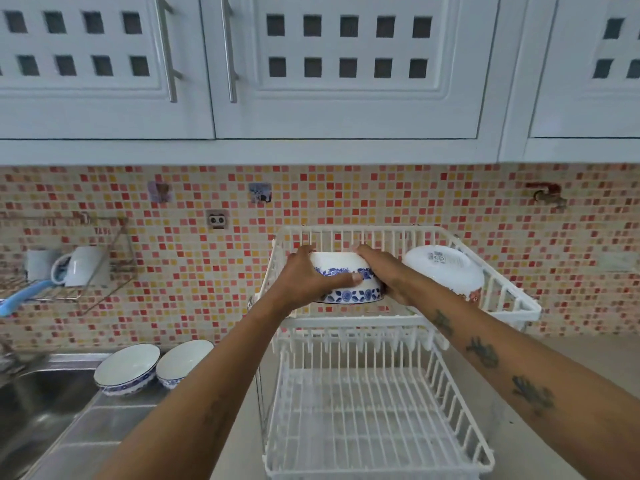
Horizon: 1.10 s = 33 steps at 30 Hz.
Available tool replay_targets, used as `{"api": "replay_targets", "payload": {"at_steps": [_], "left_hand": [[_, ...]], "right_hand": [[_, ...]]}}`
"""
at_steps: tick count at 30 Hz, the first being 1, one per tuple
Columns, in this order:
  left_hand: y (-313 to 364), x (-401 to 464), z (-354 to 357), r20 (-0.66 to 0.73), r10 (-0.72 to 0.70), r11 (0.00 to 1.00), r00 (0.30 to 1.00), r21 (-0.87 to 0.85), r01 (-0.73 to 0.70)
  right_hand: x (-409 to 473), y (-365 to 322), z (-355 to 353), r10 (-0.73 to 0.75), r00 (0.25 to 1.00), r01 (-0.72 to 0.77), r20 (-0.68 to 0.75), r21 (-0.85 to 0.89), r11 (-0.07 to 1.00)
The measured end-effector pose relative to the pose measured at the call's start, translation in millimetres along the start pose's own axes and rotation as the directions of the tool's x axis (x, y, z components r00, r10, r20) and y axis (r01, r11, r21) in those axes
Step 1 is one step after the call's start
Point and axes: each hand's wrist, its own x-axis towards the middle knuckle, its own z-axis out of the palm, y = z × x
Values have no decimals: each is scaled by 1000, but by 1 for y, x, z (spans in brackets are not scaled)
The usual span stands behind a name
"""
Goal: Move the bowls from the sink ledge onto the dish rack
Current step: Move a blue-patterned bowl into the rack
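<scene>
Against the red-and-yellow mosaic tile wall [450,209] stands a white two-tier wire dish rack [377,403], set on the counter just right of the stainless steel sink [38,403]. The rack's upper tier [512,299] already carries one white round bowl turned on its side [446,271] at the right; its lower tier shows nothing on it.

Two white ceramic bowls with blue floral bands [127,368] [183,362] sit upright on the steel sink ledge [104,427], touching or nearly touching each other. They are not yet moved.

A third white bowl with blue floral band [346,282] is held inverted, base up, at the left part of the upper tier. Whether its rim rests on the wires cannot be told.

The left hand [304,275] is closed around the bowl's left side, thumb laid across the blue band. The right hand [384,271] is closed on the right side, fingers over the base edge.

Likely hazards from this position:
- Release before the rim is seated on the wires: the bowl could tip or drop toward the lower tier.
- Placement too far right: contact with the white bowl alongside, with risk of chipping.
- Wet glaze: slip within the grip.
- Top-heavy loading: the upper tier may rock if pressed at its front edge.
</scene>
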Motion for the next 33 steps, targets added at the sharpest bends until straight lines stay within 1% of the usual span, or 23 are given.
{"api": "replay_targets", "payload": {"at_steps": [5,8,10,15,19,23,24,25,27,28,30,33], "left_hand": [[-8,2,-1,37,-26,993,999,117,21],[-13,4,1,63,-26,986,998,167,15],[-14,4,3,76,-22,973,997,232,4],[-17,5,4,112,-46,905,993,425,-6],[-17,5,5,134,-83,881,987,473,10],[-16,4,4,133,-130,887,983,459,55],[-16,5,3,139,-155,908,978,410,86],[-16,7,3,140,-178,939,974,320,125],[-13,10,2,74,-210,972,975,120,200],[-14,12,1,42,-233,970,972,87,228],[-16,15,2,61,-265,959,962,123,256],[-14,13,7,82,-276,958,958,100,268]], "right_hand": [[2,5,-1,4,997,-2,74,-28,1000],[-1,6,-1,-2,996,6,87,-39,999],[-3,7,0,-16,996,20,87,-46,999],[-9,8,3,-18,994,39,105,-199,979],[-11,9,5,-23,985,70,170,-276,959],[-14,5,8,-17,986,65,164,-290,955],[-14,5,9,-18,988,63,153,-294,954],[-14,5,10,-26,989,69,143,-308,949],[-13,7,10,-40,991,80,129,-323,943],[-13,8,10,-42,991,81,125,-327,941],[-8,12,10,-45,991,88,129,-350,933],[-2,14,11,-52,992,95,117,-392,915]]}}
